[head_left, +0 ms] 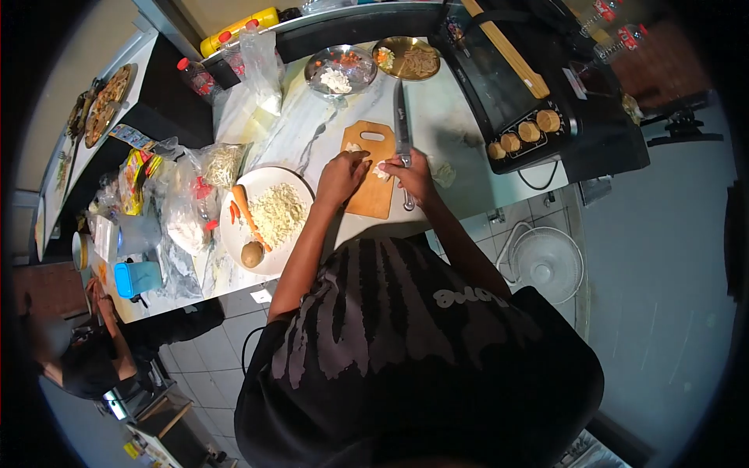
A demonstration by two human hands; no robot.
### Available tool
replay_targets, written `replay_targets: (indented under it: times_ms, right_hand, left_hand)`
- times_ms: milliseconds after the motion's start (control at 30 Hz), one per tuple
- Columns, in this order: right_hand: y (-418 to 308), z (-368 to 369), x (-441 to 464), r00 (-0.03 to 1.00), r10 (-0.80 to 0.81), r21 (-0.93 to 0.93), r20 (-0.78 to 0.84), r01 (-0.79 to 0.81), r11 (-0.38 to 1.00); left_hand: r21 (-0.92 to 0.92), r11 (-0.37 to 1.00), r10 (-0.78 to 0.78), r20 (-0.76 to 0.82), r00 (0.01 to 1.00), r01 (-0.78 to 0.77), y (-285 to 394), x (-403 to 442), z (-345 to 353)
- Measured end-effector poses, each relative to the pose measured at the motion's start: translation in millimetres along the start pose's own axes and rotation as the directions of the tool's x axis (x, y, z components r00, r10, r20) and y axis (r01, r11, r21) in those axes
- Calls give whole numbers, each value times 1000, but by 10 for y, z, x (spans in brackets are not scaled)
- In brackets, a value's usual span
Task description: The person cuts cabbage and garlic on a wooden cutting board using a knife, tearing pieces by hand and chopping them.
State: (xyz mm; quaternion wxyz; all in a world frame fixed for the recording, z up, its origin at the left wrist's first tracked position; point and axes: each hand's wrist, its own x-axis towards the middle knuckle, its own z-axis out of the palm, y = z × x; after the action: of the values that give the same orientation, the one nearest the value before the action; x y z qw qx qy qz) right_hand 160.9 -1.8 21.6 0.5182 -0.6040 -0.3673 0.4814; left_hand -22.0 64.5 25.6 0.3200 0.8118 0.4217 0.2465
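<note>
My left hand (340, 179) sits on the wooden board (367, 201), fingers bent; whether they pinch anything, I cannot tell. My right hand (416, 181) lies across the handle of the knife (402, 117), fingers curled, tips at a pale piece (381, 170) above the board; firmness of grip cannot be determined. Blade points away from me. Left of the board: white plate (228, 238) bearing pale shreds (282, 214) and a carrot (241, 204). Beyond the board: two round metal dishes, both with food. Right: black oven (499, 86).
</note>
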Motion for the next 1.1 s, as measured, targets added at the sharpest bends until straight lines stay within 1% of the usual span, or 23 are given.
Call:
replay_targets:
  times_ms: [33,100,133,167,200,233,267,333,400,467,500,533,567,600,633,700,733,800,867,967,1000,1067,1100]
  right_hand:
    - [13,38,-39,1000,-11,26,-10,11,1000]
    - [55,93,-84,1000,-2,27,-5,3,1000]
    - [93,116,-106,1000,5,27,3,-5,1000]
    - [139,147,-141,1000,15,28,-5,-15,1000]
    - [168,177,-166,1000,-19,42,-12,20,999]
    - [175,183,-171,998,-61,55,-22,62,997]
    - [170,168,-178,997,-62,49,-38,64,997]
    - [198,129,-215,997,-65,-12,-33,65,998]
    - [259,109,-195,997,-55,-50,-46,53,997]
    - [371,85,-142,1000,2,-181,0,-2,984]
    - [340,81,-159,1000,7,-184,-3,-7,983]
    - [316,72,-193,997,71,-197,24,-65,978]
    - [288,72,-218,990,131,-209,50,-118,971]
    - [307,75,-229,990,133,-208,46,-121,971]
    - [324,79,-239,995,92,-169,38,-85,982]
    - [365,72,-252,998,52,-130,29,-48,990]
    - [388,68,-248,997,53,-126,51,-46,991]
    - [425,66,-273,996,49,-117,78,-39,992]
    - [450,49,-330,995,-23,-128,97,36,991]
    - [523,-15,-444,992,-57,-146,113,73,987]
    - [497,-21,-512,991,-57,-144,122,75,987]
    - [462,-32,-683,997,13,-59,74,-9,998]
    - [498,-58,-770,998,12,-33,61,-10,999]
  left_hand:
    - [-2,1000,3,4,1000,-3,16,-32,11]
    - [-231,968,-109,-19,994,102,10,-109,38]
    - [-232,967,-110,-10,994,105,-13,-137,53]
    - [-498,831,-202,141,969,246,-36,-155,70]
    - [-693,607,-239,309,921,390,-61,-188,112]
    - [-765,569,-166,254,953,303,-60,-218,175]
    - [-768,565,-152,262,953,301,-74,-235,209]
    - [-829,460,-172,268,948,318,-123,-307,246]
    - [-828,447,-190,282,940,339,-177,-318,289]
    - [-807,530,-216,168,962,260,-224,-329,359]
    - [-837,500,-218,127,968,222,-242,-337,407]
    - [-838,495,-222,134,966,230,-271,-353,439]
    - [-823,538,-206,80,975,181,-299,-337,464]
    - [-804,581,-187,24,982,131,-282,-330,458]
    - [-804,580,-187,28,982,133,-260,-352,454]
    - [-560,815,-218,-66,974,145,-198,-407,423]
    - [-558,817,-220,-67,973,146,-153,-426,406]
    - [-447,894,-105,-160,981,23,-102,-459,400]
    - [-418,908,-112,-185,976,25,-91,-461,427]
    - [-387,921,-126,-207,970,37,-57,-467,449]
    - [-384,922,-136,-203,970,49,-53,-480,451]
    - [-360,931,-144,-225,964,55,-48,-491,457]
    - [-337,940,-144,-241,960,57,-45,-488,466]
